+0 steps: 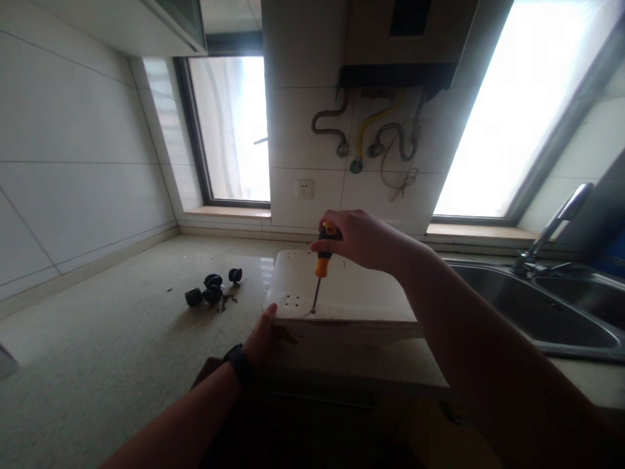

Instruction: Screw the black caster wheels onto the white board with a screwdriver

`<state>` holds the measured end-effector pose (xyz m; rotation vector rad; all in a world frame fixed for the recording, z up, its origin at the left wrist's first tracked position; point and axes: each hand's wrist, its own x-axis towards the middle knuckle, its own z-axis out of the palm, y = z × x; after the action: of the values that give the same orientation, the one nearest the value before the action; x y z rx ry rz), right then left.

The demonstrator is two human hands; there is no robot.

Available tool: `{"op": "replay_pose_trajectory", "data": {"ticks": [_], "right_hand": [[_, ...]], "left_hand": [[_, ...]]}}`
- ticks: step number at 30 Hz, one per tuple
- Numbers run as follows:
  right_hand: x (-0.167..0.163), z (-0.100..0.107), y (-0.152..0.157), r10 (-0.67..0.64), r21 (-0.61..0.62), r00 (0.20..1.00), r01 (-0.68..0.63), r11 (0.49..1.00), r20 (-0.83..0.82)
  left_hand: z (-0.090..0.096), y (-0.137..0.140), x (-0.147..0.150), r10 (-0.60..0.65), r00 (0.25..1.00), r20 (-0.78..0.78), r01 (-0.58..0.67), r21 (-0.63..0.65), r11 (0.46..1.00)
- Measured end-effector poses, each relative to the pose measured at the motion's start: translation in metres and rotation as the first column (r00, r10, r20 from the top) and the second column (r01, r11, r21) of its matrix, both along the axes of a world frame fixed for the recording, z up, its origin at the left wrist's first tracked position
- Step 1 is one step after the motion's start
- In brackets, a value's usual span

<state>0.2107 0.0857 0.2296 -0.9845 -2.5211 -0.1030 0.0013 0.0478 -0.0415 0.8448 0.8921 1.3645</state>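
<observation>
My right hand [349, 238] is wrapped round the orange and black handle of a screwdriver [321, 267]. The shaft points down, slightly tilted, and its tip meets the top of a white box-like piece [361, 293] near the front edge. Whether a screw sits under the tip is too small to make out. At the front left corner of the white piece, my left hand [263, 335] grips the edge, thumb on top and fingers against the front side. Small groups of holes show on the white surface.
Several black casters [212, 290] and small dark screws [227, 299] lie on the speckled counter [146, 339] to the left. A steel sink [508, 299] with a tap [551, 228] is at the right. Hoses and a wall socket [305, 189] are on the wall behind.
</observation>
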Motion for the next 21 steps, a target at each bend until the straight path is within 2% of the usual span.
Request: {"op": "replay_pose_trajectory", "data": {"ticks": [2, 4, 6, 8, 9, 11, 14, 17, 19, 21], "right_hand": [[0.0, -0.002, 0.0, 0.021, -0.01, 1.0, -0.022, 1.0, -0.02], [0.0, -0.005, 0.001, 0.112, -0.074, 0.992, -0.116, 0.99, -0.058], [-0.001, -0.007, 0.002, 0.236, -0.175, 0.966, -0.251, 0.952, -0.103], [-0.002, -0.008, 0.003, 0.307, -0.247, 0.94, -0.335, 0.909, -0.148], [-0.004, -0.008, 0.003, 0.303, -0.256, 0.94, -0.336, 0.907, -0.16], [-0.007, -0.008, 0.003, 0.226, -0.229, 0.96, -0.261, 0.938, -0.166], [-0.01, -0.008, 0.004, 0.08, -0.121, 0.982, -0.101, 0.988, -0.168], [-0.012, -0.013, 0.006, -0.011, -0.045, 0.986, 0.004, 0.999, -0.165], [-0.012, -0.02, 0.01, -0.003, -0.027, 0.981, -0.003, 1.0, -0.192], [-0.01, -0.029, 0.016, 0.1, -0.069, 0.956, -0.123, 0.99, -0.277]], "left_hand": [[0.001, -0.001, 0.0, -0.004, 1.0, -0.004, 0.004, -0.032, 0.999], [0.001, -0.001, 0.0, -0.005, 1.0, -0.006, 0.004, -0.076, 0.997], [0.001, -0.002, -0.001, 0.005, 1.0, -0.006, -0.005, -0.109, 0.994], [-0.001, -0.001, -0.002, 0.011, 1.0, -0.009, -0.012, -0.122, 0.992], [-0.001, -0.001, -0.002, 0.009, 1.0, -0.012, -0.01, -0.122, 0.992], [-0.003, 0.0, -0.002, 0.004, 1.0, -0.012, -0.005, -0.101, 0.995], [-0.005, 0.002, -0.003, 0.0, 1.0, 0.001, 0.0, -0.064, 0.998], [-0.007, 0.003, -0.003, 0.002, 1.0, -0.014, -0.003, -0.081, 0.997], [-0.007, 0.004, -0.003, 0.007, 1.0, -0.012, -0.008, -0.085, 0.996], [-0.007, 0.004, -0.003, 0.002, 1.0, -0.001, -0.002, -0.077, 0.997]]}}
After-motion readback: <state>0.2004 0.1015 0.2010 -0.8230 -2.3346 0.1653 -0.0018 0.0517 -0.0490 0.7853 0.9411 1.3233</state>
